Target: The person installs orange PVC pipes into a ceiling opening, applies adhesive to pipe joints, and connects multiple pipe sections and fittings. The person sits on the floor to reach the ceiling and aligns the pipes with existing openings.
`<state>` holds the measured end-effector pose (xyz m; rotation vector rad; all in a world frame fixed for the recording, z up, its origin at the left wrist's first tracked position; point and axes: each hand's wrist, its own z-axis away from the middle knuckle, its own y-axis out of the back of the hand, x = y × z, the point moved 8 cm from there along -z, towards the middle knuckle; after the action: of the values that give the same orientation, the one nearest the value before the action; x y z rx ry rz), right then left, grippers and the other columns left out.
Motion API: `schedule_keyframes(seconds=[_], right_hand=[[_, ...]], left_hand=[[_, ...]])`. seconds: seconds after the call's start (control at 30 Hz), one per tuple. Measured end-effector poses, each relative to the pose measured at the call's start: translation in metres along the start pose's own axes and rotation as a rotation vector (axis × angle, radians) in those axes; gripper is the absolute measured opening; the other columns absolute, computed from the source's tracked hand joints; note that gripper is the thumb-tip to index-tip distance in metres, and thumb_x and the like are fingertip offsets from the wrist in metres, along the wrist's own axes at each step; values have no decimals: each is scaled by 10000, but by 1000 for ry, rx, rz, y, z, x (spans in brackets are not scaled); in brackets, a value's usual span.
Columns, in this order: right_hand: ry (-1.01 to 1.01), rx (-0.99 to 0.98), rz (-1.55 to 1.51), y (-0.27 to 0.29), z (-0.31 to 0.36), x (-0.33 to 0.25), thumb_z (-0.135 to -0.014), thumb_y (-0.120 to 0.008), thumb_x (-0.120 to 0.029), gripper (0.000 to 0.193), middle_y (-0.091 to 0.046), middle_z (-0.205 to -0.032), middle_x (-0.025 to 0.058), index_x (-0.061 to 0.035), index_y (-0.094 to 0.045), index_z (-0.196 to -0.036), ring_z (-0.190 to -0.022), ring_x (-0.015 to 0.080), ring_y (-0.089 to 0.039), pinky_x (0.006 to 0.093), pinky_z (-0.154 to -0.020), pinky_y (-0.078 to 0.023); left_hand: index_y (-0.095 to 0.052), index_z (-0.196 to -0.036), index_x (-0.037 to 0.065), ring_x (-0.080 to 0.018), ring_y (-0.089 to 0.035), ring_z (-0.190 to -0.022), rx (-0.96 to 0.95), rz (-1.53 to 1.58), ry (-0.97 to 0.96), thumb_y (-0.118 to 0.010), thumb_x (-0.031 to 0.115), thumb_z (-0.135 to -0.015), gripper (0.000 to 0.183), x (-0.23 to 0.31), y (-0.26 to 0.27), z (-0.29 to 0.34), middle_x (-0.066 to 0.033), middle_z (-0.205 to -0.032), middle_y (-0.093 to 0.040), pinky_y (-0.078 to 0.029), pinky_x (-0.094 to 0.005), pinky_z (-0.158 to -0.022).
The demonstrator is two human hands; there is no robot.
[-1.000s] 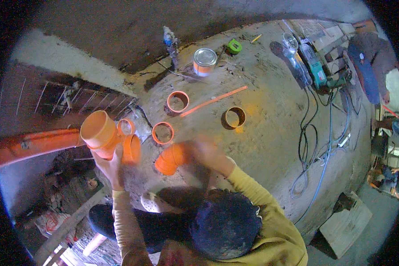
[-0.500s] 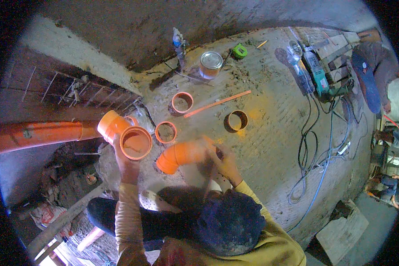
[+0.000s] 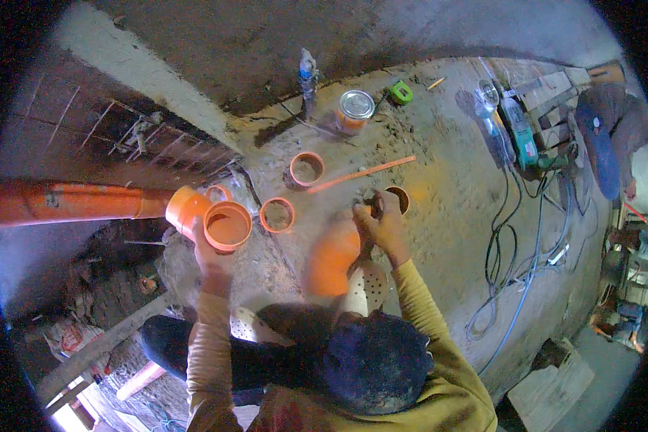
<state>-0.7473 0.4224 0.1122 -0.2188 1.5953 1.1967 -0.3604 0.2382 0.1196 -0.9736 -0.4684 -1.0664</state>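
Note:
An orange branch pipe fitting (image 3: 185, 207) with a wide round mouth is gripped in my left hand (image 3: 213, 261), its fingers wrapped around the near side. It overlaps the end of a long orange pipe (image 3: 72, 202) on the left; I cannot tell whether they are joined. My right hand (image 3: 385, 229) is closed on the upper end of an orange pipe elbow (image 3: 333, 261), which is blurred by motion above the floor. Short orange pipe rings stand on the floor: one ring (image 3: 307, 184), a second ring (image 3: 277, 230), and a third ring (image 3: 405, 201) partly behind my right hand.
A thin orange strip (image 3: 362, 174), a metal can (image 3: 354, 119), a green tape measure (image 3: 401, 93) and a pencil (image 3: 435, 83) lie farther off. Teal power tools (image 3: 523, 140) and cables (image 3: 529, 263) spread on the right, near another person's shoe (image 3: 599, 155). Steel bars (image 3: 144, 137) project at left.
The elbow in my right hand has swung to the right and tilted more upright. My right hand has moved right and up, now covering part of the third ring. My left hand keeps its fitting.

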Motion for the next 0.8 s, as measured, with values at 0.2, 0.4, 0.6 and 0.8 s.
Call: schedule_keyframes(seconds=[0.2,0.4,0.6,0.8], right_hand=[[-113,246,-148,-23,69,-37,-749,-856,-330,850,-572,-1238,200,58,-423,-1368,-1159,342,-555,435,-1003,-449],[-228,75,-527,-44,57,-24,-780,-800,-233,837,-602,-1328,162,28,-415,-1475,-1205,253,-598,375,-1031,-480],[-537,-589,-1268,-69,63,-25,-893,-659,-293,582,-654,-1256,127,-20,-524,-1389,-1132,257,-638,381,-990,-512],[36,-491,-291,-76,52,-41,-975,-554,-304,432,-658,-1261,146,-51,-593,-1324,-1153,309,-623,433,-1014,-485]], left_hand=[[-529,-1403,56,-227,-578,-1217,28,-333,-191,-521,451,-1051,529,-33,52,17,-93,-1347,-573,-490,-367,-1036],[-544,-1403,75,-229,-607,-1159,311,12,-25,-600,513,-991,604,-98,116,-18,-56,-1333,-597,-509,-375,-995],[-546,-1435,112,-245,-572,-1225,394,-286,156,-693,477,-928,642,-114,124,-3,-101,-1344,-602,-483,-437,-1039],[-454,-1491,73,-230,-505,-1281,566,-1056,-394,-726,342,-938,672,-69,112,26,-109,-1410,-525,-448,-402,-1055]])
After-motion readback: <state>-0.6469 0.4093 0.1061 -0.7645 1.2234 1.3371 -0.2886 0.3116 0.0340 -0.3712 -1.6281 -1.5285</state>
